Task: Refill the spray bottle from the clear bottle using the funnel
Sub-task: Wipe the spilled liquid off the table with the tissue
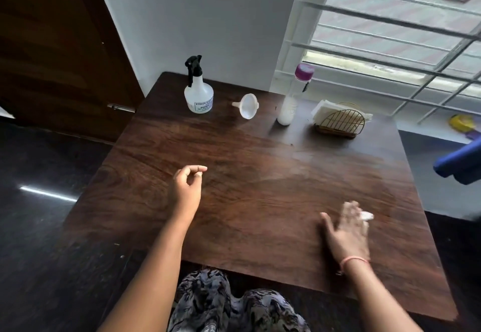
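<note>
Oddly, near the funnel (248, 105), spray bottle (198, 89) and clear bottle (292, 97) stand untouched; left hand (188, 185) loosely curled, empty; right hand (347, 230) motion-blurred, grip unreadable.

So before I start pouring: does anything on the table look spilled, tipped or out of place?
Only the funnel: it lies tipped on its side between the spray bottle and the clear bottle. Both bottles stand upright and capped; no spill is visible.

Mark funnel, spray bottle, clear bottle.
funnel (249, 106): head view, inside of cone
spray bottle (198, 96): head view, white body
clear bottle (289, 107): head view, lower body
</note>
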The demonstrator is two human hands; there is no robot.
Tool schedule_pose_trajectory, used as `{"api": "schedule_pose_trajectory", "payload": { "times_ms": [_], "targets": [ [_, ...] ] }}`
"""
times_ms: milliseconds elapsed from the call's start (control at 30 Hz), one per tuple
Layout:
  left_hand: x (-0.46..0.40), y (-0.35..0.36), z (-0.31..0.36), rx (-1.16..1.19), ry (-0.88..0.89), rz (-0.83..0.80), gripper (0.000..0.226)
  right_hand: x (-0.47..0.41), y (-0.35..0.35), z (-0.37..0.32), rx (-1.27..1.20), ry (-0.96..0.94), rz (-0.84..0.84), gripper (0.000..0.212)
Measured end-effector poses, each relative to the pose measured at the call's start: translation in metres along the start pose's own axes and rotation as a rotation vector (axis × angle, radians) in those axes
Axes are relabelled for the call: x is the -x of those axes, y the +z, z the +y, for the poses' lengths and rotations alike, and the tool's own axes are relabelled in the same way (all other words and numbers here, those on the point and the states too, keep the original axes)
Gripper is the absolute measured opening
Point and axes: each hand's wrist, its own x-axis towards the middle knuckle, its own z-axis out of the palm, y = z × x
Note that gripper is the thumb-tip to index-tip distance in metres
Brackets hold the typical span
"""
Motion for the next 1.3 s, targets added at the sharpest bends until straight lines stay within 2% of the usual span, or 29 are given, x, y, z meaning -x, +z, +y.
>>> {"api": "schedule_pose_trajectory", "payload": {
  "times_ms": [67,133,200,333,400,433,500,633,700,767,833,933,1000,1067,1233,1300],
  "targets": [
    [0.006,-0.004,-0.002,0.008,-0.023,0.01,0.023,-0.001,-0.009,0.006,-0.024,0.169,-0.013,0.111],
    [0.011,-0.008,-0.002,0.01,-0.038,0.032,0.023,0.003,-0.003,-0.029,-0.057,0.186,0.008,0.115],
    [0.014,-0.01,-0.002,0.012,-0.048,0.038,0.022,0.011,0.013,-0.081,-0.033,-0.049,0.014,0.114],
    [0.011,-0.01,-0.001,0.009,-0.013,0.025,0.026,0.058,0.049,-0.181,0.088,-0.786,-0.143,0.105],
    [0.004,-0.009,0.0,0.004,0.007,0.011,0.026,0.059,0.049,-0.192,0.198,-1.073,-0.177,0.095],
    [0.0,-0.01,0.001,-0.003,0.007,0.004,0.025,0.045,0.045,-0.185,0.21,-1.113,-0.153,0.092],
    [-0.012,-0.011,0.0,-0.022,-0.002,0.002,0.024,0.005,0.03,-0.159,0.185,-0.937,-0.104,0.093],
    [-0.033,-0.013,0.002,-0.044,-0.012,-0.004,0.024,-0.069,-0.01,-0.082,0.102,-0.282,-0.053,0.096],
    [-0.04,-0.013,0.003,-0.046,-0.007,-0.024,0.022,-0.075,-0.019,-0.077,0.04,-0.069,-0.042,0.107],
    [-0.05,-0.009,0.004,-0.043,-0.018,-0.041,0.02,-0.068,-0.007,-0.111,-0.036,-0.101,0.002,0.111],
    [-0.06,-0.001,0.007,-0.05,-0.024,-0.054,0.02,-0.047,0.018,-0.167,-0.048,-0.384,-0.006,0.107],
    [-0.077,0.012,0.02,-0.048,0.001,-0.108,0.022,-0.004,0.046,-0.244,0.073,-0.871,-0.103,0.101],
    [-0.09,0.022,0.029,-0.022,0.028,-0.139,0.025,-0.009,0.046,-0.256,0.128,-0.98,-0.13,0.094],
    [-0.1,0.03,0.036,-0.027,0.047,-0.159,0.025,-0.04,0.036,-0.235,0.109,-0.869,-0.031,0.092],
    [-0.112,0.042,0.037,-0.061,0.046,-0.222,0.023,-0.125,-0.015,-0.12,0.019,-0.156,0.012,0.096],
    [-0.117,0.041,0.034,-0.075,0.053,-0.251,0.023,-0.137,-0.031,-0.098,0.008,0.032,-0.007,0.104]
  ]
}}
